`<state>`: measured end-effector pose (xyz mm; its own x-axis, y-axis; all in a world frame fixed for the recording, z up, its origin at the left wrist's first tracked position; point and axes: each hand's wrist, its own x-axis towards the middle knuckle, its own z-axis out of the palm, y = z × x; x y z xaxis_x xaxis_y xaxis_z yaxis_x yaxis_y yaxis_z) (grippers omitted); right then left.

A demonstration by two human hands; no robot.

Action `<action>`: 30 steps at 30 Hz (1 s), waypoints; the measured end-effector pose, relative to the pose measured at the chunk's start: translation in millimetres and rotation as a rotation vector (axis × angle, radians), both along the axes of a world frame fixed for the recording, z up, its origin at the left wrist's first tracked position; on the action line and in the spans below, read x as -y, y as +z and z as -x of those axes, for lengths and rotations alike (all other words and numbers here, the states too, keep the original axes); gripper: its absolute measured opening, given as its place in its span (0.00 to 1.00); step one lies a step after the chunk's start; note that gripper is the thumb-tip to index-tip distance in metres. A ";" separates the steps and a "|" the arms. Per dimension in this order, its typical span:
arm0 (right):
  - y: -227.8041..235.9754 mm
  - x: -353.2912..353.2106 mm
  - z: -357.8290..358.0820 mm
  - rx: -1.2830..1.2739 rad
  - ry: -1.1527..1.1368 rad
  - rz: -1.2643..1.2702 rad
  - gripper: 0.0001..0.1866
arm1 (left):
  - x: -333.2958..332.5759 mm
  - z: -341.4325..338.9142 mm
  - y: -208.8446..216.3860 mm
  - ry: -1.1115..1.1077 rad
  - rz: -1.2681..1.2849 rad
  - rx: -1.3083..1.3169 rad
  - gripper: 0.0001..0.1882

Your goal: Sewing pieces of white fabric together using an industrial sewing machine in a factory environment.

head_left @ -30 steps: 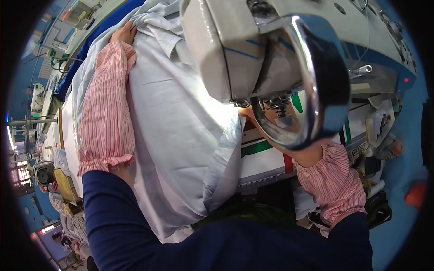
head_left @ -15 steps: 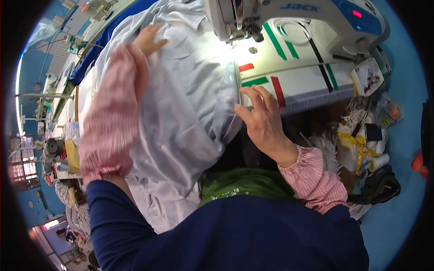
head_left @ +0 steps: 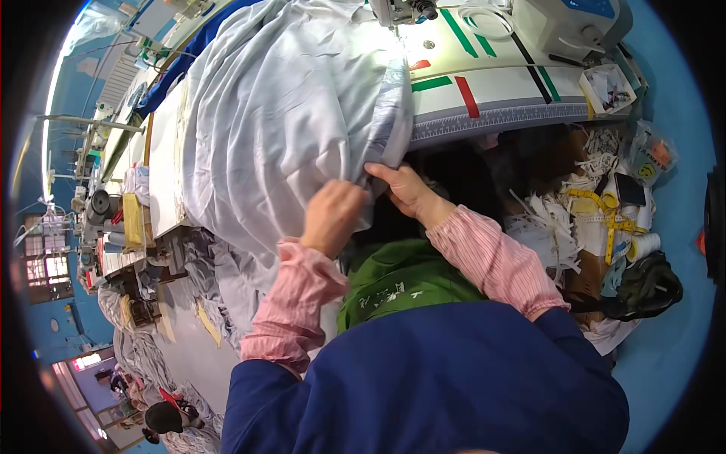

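A large pale grey cloth lies in folds over the sewing table and hangs down its near side. Its right edge runs up under the sewing machine's needle area, which is brightly lit. My left hand is closed on the cloth near its lower right part, fingers curled and slightly blurred. Just right of it, my right hand pinches the cloth's hanging edge, thumb on top and fingers partly hidden beneath. The two hands are close together, above the green apron on my lap.
A ruler strip lines the table's front edge, with coloured tapes above it. A white box of small parts stands at the right. Below it lie a yellow measuring tape, thread spools and scraps. Another person shows at lower left.
My left hand has come from the far left of the cloth to its near right edge. My right hand has left the table edge and taken the cloth. The view has tilted downward.
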<state>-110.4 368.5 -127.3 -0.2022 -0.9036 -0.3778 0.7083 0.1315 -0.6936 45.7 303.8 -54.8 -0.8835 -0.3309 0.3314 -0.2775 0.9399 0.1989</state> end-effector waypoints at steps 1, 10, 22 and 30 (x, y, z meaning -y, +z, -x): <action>3.8 0.0 -1.0 0.168 0.139 0.042 0.18 | 13.5 -14.6 7.7 0.030 0.028 -0.015 0.03; 118.3 -108.1 -13.0 0.361 1.036 0.063 0.31 | 204.7 -132.7 -17.4 0.818 -0.034 0.213 0.28; 114.4 -222.0 -19.7 -0.413 0.905 0.757 0.43 | 321.2 -159.5 10.4 1.010 0.196 0.726 0.22; 125.3 -236.8 -37.1 -0.596 1.067 0.676 0.48 | 82.7 -11.5 87.0 0.324 -0.253 -0.023 0.16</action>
<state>-73.4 605.3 -2.0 0.7167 -0.6920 0.0864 0.0591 -0.0633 -0.9962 57.2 221.1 32.2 -0.7135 -0.6644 0.2222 -0.5438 0.7252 0.4222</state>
